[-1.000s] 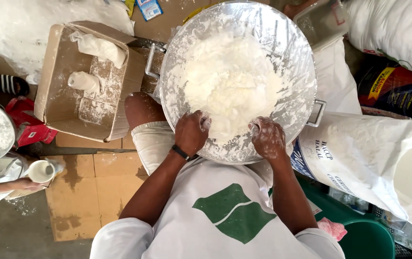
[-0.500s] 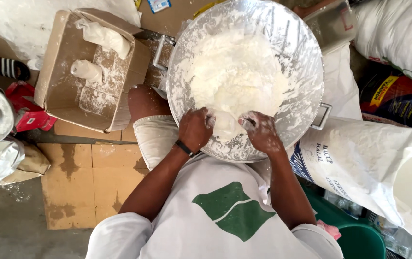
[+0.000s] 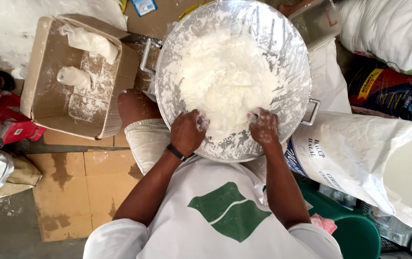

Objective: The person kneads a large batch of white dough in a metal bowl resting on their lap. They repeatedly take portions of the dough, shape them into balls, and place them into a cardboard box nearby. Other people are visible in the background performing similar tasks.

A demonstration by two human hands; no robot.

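Dough [image 3: 225, 84], a big soft white heap of it, sits in the middle of a wide metal bowl [image 3: 290, 57] right in front of the person's white shirt [image 3: 215, 216]. Both hands are dug into the near edge of the heap: the left hand [image 3: 187, 132], with a dark band at the wrist, has its fingers curled into the dough, and the right hand [image 3: 263, 127] is caked in flour and pressed in too, though its fingertips are buried, so I can't tell how tightly it's closed. The bowl's inside wall is smeared white all over, and a handle sticks out on each side. A bent knee [image 3: 134, 108] pokes out just left of the bowl. Off to the right lies a big white sack [image 3: 359, 158], partly cut off by the frame edge, so what's in it doesn't show. To the left is an open cardboard box [image 3: 43, 91], dusted with flour inside, holding two white lumps or bags; hard to make out which. Further back on the right there's another white sack [image 3: 388, 29], only partly in shot.
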